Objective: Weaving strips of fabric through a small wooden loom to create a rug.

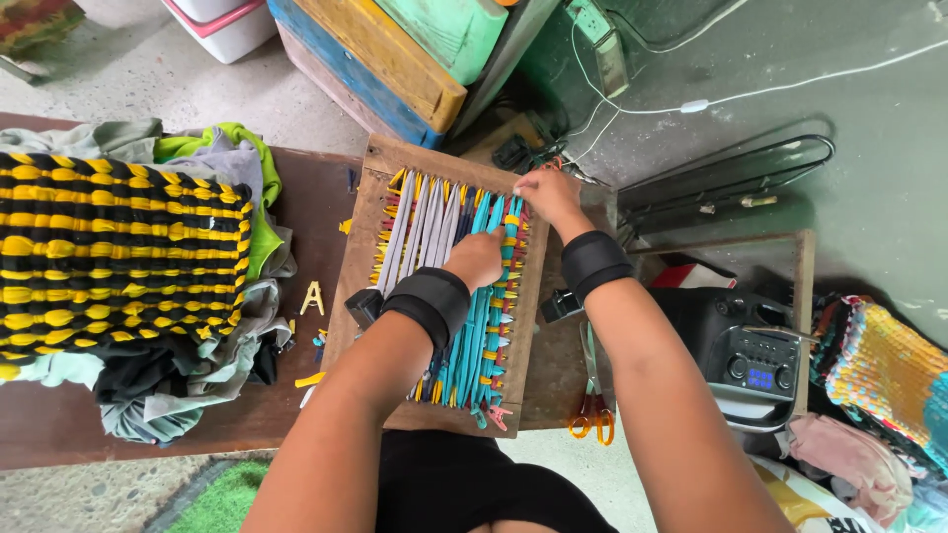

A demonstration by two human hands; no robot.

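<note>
A square wooden loom frame (pixel 367 212) lies on a dark brown table, strung with grey, dark and teal fabric strips (pixel 434 222) over yellow and red pegs. My left hand (pixel 478 259) rests closed on the teal strips near the frame's middle, pressing them down. At the frame's far right corner, my right hand (pixel 546 192) pinches the end of a teal strip. Both wrists wear black bands.
A yellow-and-black woven mat (pixel 118 262) lies on a cloth pile at left. Orange-handled scissors (pixel 592 415) sit beside the frame. A black radio (pixel 746 360) stands at right, with a colourful woven mat (pixel 884 365) beyond it. Crates and cables lie behind.
</note>
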